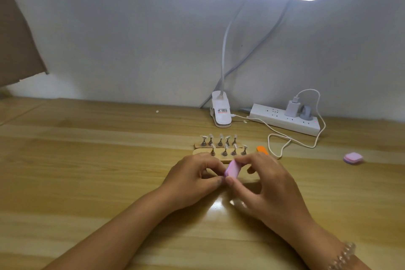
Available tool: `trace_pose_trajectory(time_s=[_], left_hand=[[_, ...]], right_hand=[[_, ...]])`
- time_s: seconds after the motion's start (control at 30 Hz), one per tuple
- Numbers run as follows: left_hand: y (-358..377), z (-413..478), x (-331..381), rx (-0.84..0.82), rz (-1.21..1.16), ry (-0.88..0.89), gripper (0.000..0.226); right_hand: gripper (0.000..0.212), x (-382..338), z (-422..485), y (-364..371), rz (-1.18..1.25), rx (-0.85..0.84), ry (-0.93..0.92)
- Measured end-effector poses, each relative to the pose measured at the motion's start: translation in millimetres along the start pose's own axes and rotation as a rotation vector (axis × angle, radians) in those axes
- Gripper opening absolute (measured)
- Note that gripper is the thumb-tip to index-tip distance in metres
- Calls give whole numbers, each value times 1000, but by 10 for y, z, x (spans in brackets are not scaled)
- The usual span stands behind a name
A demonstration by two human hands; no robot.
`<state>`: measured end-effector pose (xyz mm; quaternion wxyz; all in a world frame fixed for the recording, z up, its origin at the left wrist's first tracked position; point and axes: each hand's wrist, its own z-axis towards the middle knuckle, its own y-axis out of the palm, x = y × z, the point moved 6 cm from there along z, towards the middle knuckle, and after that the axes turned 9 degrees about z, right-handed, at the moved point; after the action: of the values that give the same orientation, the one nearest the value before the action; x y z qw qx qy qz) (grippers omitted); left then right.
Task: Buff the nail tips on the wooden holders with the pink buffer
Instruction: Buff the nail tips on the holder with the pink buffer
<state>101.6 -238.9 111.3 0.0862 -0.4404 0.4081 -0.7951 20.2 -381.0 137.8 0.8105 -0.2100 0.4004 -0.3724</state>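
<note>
Right hand pinches the pink buffer between thumb and fingertips, tilted, just in front of the wooden holders. Left hand has its fingers curled, thumb tip beside the buffer's near end; cannot tell what it grips. Both hands cover the front edge of the nearer holder. Nail tips stand on metal pegs in two rows. Orange block sits just right of the holders, with a white cable looping beside it. Lamp clip and power strip lie behind the holders. Pink-purple pad lies far right on the bench. Bracelet on the right wrist.
</note>
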Motion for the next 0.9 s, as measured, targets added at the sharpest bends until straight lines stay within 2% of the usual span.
trace_pose_trajectory(time_s=[0.07,0.2,0.37,0.5,0.57,0.67,0.77,0.9], left_hand=[[0,-1,3,1,8,4,13],[-22,1,14,30,-5,9,8],[-42,6,5,53,-75,3,20],[-55,2,57,70,-143,26,35],[-53,6,57,69,-182,23,32],[-55,25,14,79,-174,-17,18],[-56,16,18,67,-147,-2,32],[-48,20,-7,57,-123,-18,23]], right_hand=[[30,-67,-21,53,9,-52,-52],[26,73,18,-33,36,28,55],[30,-52,-12,44,24,-40,-40],[25,171,24,-107,55,127,121],[28,88,12,-88,57,104,67],[32,-50,-15,28,38,-26,-29],[31,32,8,-32,17,31,36],[30,-88,-31,36,-56,-33,-85]])
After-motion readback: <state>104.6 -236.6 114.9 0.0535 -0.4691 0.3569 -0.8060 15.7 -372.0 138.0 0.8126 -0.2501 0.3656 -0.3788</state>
